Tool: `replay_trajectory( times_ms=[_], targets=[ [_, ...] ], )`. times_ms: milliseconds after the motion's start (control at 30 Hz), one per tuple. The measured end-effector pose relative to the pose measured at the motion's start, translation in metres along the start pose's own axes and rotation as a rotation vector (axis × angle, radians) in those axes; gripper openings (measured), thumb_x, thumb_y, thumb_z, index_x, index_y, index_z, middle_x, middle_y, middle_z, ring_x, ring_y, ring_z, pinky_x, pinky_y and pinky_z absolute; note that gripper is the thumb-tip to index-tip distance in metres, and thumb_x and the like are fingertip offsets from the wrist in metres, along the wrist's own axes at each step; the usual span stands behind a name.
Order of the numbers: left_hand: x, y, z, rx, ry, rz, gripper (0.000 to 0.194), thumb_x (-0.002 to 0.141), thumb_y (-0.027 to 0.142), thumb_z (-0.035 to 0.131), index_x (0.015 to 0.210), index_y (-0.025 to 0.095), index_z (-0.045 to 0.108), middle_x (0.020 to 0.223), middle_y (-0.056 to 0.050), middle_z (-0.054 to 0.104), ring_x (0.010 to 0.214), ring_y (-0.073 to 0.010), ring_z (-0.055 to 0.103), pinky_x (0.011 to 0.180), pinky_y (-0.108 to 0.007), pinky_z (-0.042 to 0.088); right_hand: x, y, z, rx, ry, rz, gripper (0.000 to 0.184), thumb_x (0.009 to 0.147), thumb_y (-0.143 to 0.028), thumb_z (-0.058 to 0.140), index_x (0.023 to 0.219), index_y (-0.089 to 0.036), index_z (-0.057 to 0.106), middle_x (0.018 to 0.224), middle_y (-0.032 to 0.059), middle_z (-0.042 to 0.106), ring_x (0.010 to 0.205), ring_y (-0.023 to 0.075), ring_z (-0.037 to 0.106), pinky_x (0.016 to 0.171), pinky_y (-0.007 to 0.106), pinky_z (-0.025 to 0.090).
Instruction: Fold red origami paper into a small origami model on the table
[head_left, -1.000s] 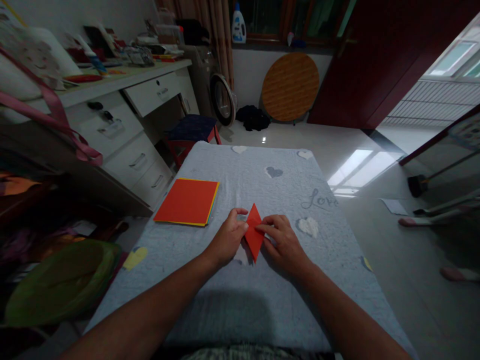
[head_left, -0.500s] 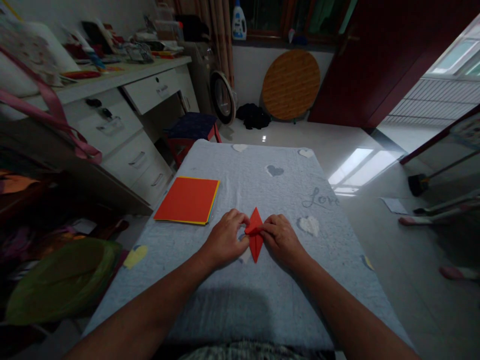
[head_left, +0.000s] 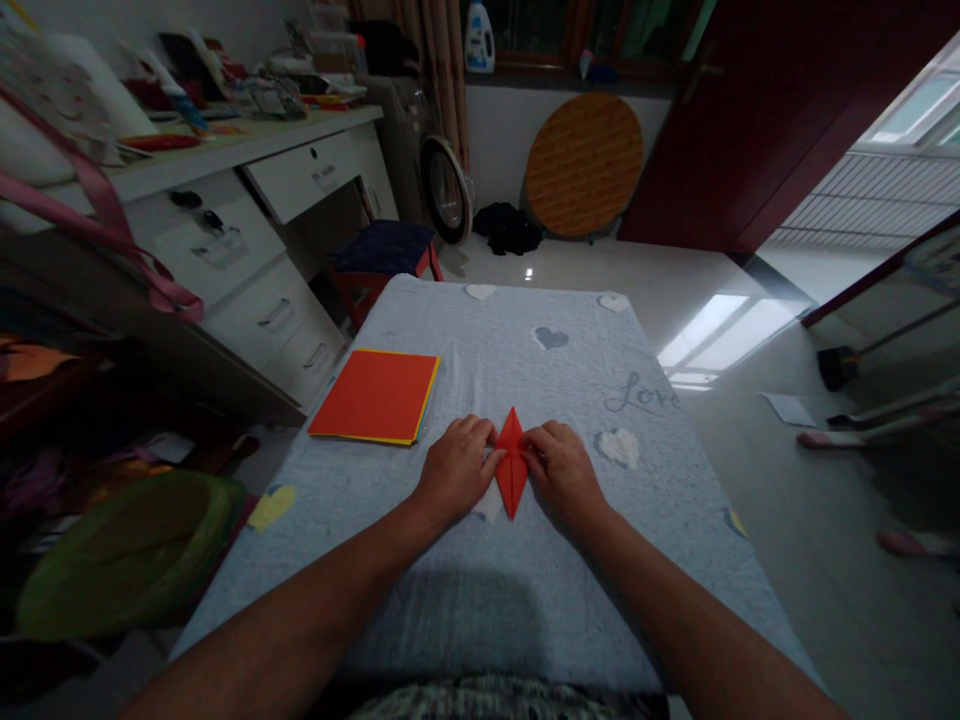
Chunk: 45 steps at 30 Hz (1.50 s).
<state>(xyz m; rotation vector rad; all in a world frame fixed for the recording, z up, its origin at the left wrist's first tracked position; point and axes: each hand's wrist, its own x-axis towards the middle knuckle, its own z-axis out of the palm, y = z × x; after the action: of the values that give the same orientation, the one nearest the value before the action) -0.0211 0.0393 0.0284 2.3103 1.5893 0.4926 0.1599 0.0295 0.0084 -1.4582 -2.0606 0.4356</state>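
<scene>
A red sheet of origami paper, folded into a narrow diamond, lies on the cloth-covered table with its points toward and away from me. My left hand grips the diamond's left edge between thumb and fingers. On the opposite edge, my right hand pinches the paper, its fingertips close to the middle. Creases run along and across the diamond. To the left of my left hand lies a stack of square coloured paper, red on top with yellow showing at the edges.
A dark-topped stool stands past the table's far left corner, beside a white desk. A green-lined bin sits at the left. Behind are an open-doored washing machine and a round wooden board.
The raised flap across the middle of the red paper now lies flatter, so the diamond shows more fully. Both hands stay at its sides, with fingers slightly shifted.
</scene>
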Motion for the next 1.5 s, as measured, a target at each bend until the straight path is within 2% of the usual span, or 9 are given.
replay_trajectory(
  times_ms=[133, 267, 367, 500, 667, 1000, 1267, 1367, 1500],
  targets=[
    [-0.001, -0.003, 0.0, 0.009, 0.024, 0.103, 0.007, 0.092, 0.02, 0.061, 0.099, 0.02, 0.063, 0.097, -0.004, 0.061, 0.094, -0.0207, 0.055, 0.083, -0.032, 0.046, -0.004, -0.003, -0.006, -0.073, -0.016, -0.101, 0.021, 0.092, -0.01, 0.056, 0.086, -0.02, 0.073, 0.091, 0.0068, 0.06, 0.087, 0.0212, 0.05, 0.079, 0.034, 0.041],
    [-0.006, -0.005, -0.004, 0.187, -0.079, 0.309, 0.012, 0.094, 0.019, 0.058, 0.1, 0.02, 0.069, 0.096, -0.005, 0.065, 0.093, -0.0234, 0.056, 0.081, -0.036, 0.047, -0.011, -0.008, -0.013, -0.134, -0.129, -0.199, 0.024, 0.093, -0.009, 0.055, 0.102, -0.021, 0.073, 0.102, 0.0075, 0.063, 0.094, 0.0223, 0.049, 0.085, 0.036, 0.042],
    [-0.015, 0.001, -0.009, 0.33, -0.136, 0.375, 0.017, 0.095, 0.017, 0.056, 0.108, 0.016, 0.067, 0.101, -0.008, 0.067, 0.094, -0.0253, 0.058, 0.081, -0.039, 0.048, -0.014, -0.01, -0.015, -0.195, -0.182, -0.228, 0.023, 0.095, -0.015, 0.056, 0.113, -0.02, 0.07, 0.107, 0.0089, 0.064, 0.097, 0.0236, 0.049, 0.089, 0.038, 0.042],
    [-0.026, 0.012, -0.009, 0.465, -0.179, 0.366, 0.029, 0.093, 0.008, 0.051, 0.12, 0.01, 0.063, 0.114, -0.012, 0.067, 0.099, -0.0263, 0.06, 0.084, -0.04, 0.05, -0.016, -0.01, -0.017, -0.261, -0.213, -0.246, 0.03, 0.095, -0.019, 0.057, 0.125, -0.022, 0.064, 0.111, 0.0096, 0.064, 0.102, 0.0251, 0.05, 0.091, 0.041, 0.042],
    [-0.037, 0.015, -0.002, 0.562, -0.168, 0.311, 0.045, 0.092, 0.004, 0.046, 0.136, 0.011, 0.053, 0.132, -0.015, 0.061, 0.109, -0.0278, 0.059, 0.09, -0.042, 0.048, -0.017, -0.01, -0.02, -0.252, -0.216, -0.238, 0.03, 0.095, -0.018, 0.058, 0.124, -0.022, 0.064, 0.112, 0.0089, 0.065, 0.101, 0.0257, 0.05, 0.092, 0.041, 0.041],
    [-0.044, 0.018, -0.001, 0.568, -0.203, 0.24, 0.049, 0.093, 0.007, 0.046, 0.142, 0.013, 0.048, 0.125, -0.015, 0.062, 0.107, -0.028, 0.058, 0.089, -0.044, 0.047, -0.015, -0.013, -0.02, -0.254, -0.211, -0.214, 0.019, 0.094, -0.017, 0.058, 0.111, -0.019, 0.068, 0.107, 0.0076, 0.067, 0.099, 0.0248, 0.051, 0.091, 0.04, 0.04],
    [-0.043, 0.017, -0.004, 0.574, -0.26, 0.199, 0.053, 0.093, 0.005, 0.042, 0.145, 0.014, 0.044, 0.13, -0.014, 0.06, 0.11, -0.0292, 0.056, 0.09, -0.046, 0.047, -0.017, -0.015, -0.022, -0.297, -0.234, -0.228, 0.027, 0.096, -0.018, 0.056, 0.122, -0.02, 0.064, 0.111, 0.0084, 0.065, 0.1, 0.0248, 0.05, 0.092, 0.04, 0.039],
    [-0.042, 0.018, -0.006, 0.56, -0.268, 0.197, 0.054, 0.092, 0.005, 0.043, 0.145, 0.013, 0.044, 0.129, -0.014, 0.06, 0.109, -0.0287, 0.057, 0.088, -0.045, 0.049, -0.017, -0.015, -0.023, -0.31, -0.244, -0.24, 0.034, 0.097, -0.02, 0.055, 0.129, -0.024, 0.061, 0.112, 0.0086, 0.064, 0.101, 0.0251, 0.05, 0.092, 0.041, 0.038],
    [-0.042, 0.014, -0.005, 0.559, -0.255, 0.225, 0.055, 0.092, 0.003, 0.041, 0.145, 0.012, 0.043, 0.128, -0.015, 0.06, 0.109, -0.0279, 0.056, 0.089, -0.042, 0.05, -0.017, -0.014, -0.024, -0.336, -0.256, -0.244, 0.033, 0.097, -0.022, 0.056, 0.129, -0.025, 0.061, 0.112, 0.0091, 0.064, 0.101, 0.0256, 0.05, 0.092, 0.041, 0.037]
  ],
)
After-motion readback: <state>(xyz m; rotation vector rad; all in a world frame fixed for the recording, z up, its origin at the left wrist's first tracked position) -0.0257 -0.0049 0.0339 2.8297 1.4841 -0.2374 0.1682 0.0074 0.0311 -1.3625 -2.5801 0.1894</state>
